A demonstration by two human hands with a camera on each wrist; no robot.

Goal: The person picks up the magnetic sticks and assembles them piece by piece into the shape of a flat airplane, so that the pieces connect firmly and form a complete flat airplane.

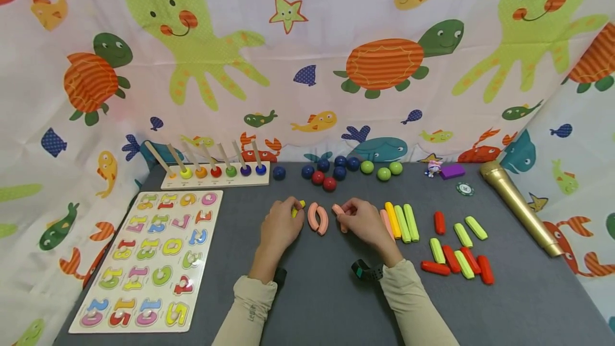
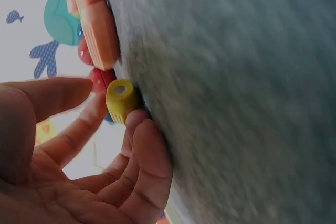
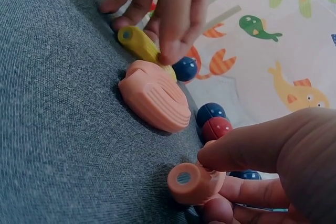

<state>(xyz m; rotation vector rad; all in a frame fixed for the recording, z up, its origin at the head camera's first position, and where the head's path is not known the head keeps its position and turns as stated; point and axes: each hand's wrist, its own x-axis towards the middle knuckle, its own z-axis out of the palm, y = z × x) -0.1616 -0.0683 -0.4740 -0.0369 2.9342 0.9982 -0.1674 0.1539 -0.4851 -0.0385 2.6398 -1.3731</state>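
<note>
My left hand [image 1: 281,224] pinches a small yellow curved stick piece [image 1: 298,207] on the grey table; the left wrist view shows the yellow piece [image 2: 121,100] between fingertips and thumb. My right hand [image 1: 363,221] pinches a salmon-pink stick piece [image 1: 338,212], seen end-on as the pink piece [image 3: 193,183] in the right wrist view. Between the hands lie two pink curved pieces [image 1: 318,218], side by side on the table, also seen as pink curved pieces [image 3: 154,96] beside the yellow piece [image 3: 143,45].
A number puzzle board [image 1: 149,258] lies at left, a peg rack [image 1: 216,173] behind it. Blue, red and green balls [image 1: 336,171] sit at the back. Yellow and green sticks [image 1: 402,221] and scattered red and green sticks [image 1: 458,252] lie right, with a gold microphone [image 1: 521,206].
</note>
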